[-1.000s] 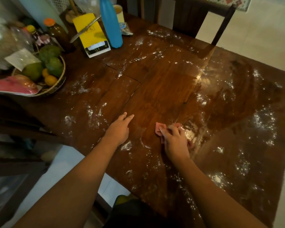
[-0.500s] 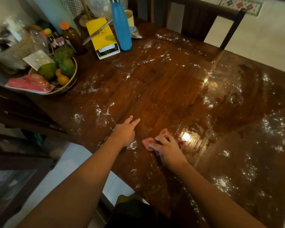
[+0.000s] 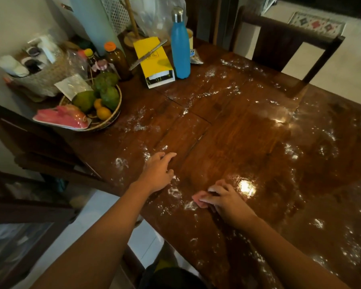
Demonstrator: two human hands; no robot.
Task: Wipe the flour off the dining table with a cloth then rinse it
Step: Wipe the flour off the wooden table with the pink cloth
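The dark wooden dining table is dusted with white flour in patches, thickest along the right side and near the front edge. A small pink cloth lies flat on the table near the front edge. My right hand presses down on it, fingers spread over the cloth, which shows only at its left end. My left hand rests flat on the table to the left of the cloth, fingers apart, holding nothing. A flour smear lies between the two hands.
At the back left stand a fruit basket, a pink packet, a blue bottle, a yellow box with a knife across it, a brown bottle and a woven basket. A dark chair stands behind the table.
My right hand has slid the cloth toward the left and the front edge. My left hand has stayed flat on the table. The view has tilted back, showing more of the far side.
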